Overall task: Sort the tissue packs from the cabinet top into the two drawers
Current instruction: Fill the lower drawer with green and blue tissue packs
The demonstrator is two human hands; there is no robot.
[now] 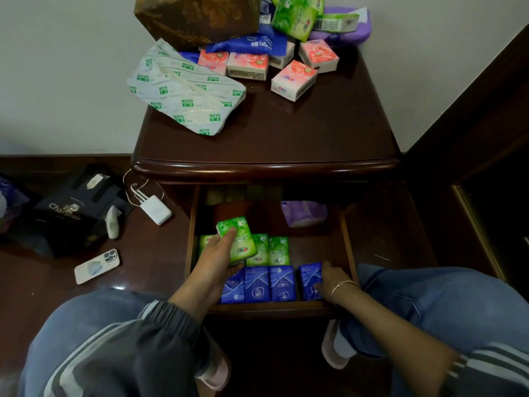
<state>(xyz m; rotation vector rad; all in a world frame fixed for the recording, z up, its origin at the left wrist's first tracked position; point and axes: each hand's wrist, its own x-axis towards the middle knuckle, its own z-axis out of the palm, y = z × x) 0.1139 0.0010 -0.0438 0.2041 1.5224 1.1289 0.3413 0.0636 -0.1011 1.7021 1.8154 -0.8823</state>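
Observation:
My left hand (pixel 216 259) grips a green tissue pack (pixel 239 239) over the left part of the open drawer (pixel 347 245). My right hand (pixel 330 279) holds a blue tissue pack (pixel 310 279) upright at the drawer's front right. Inside, green packs (pixel 270 250) stand in a row behind three blue packs (pixel 259 283) at the front. A purple pack (pixel 303 213) lies at the back right. On the cabinet top (pixel 286 133) remain pink packs (pixel 293 80), green packs (pixel 294 17), a blue pack (pixel 252 44) and a purple pack (pixel 343 32) at the back.
A large white ROYO tissue bag (pixel 186 90) and a brown box (pixel 197 18) sit at the cabinet top's back left. On the floor to the left lie a phone (pixel 97 266), a white charger (pixel 156 209) and a dark box (pixel 68 213). My knees flank the drawer.

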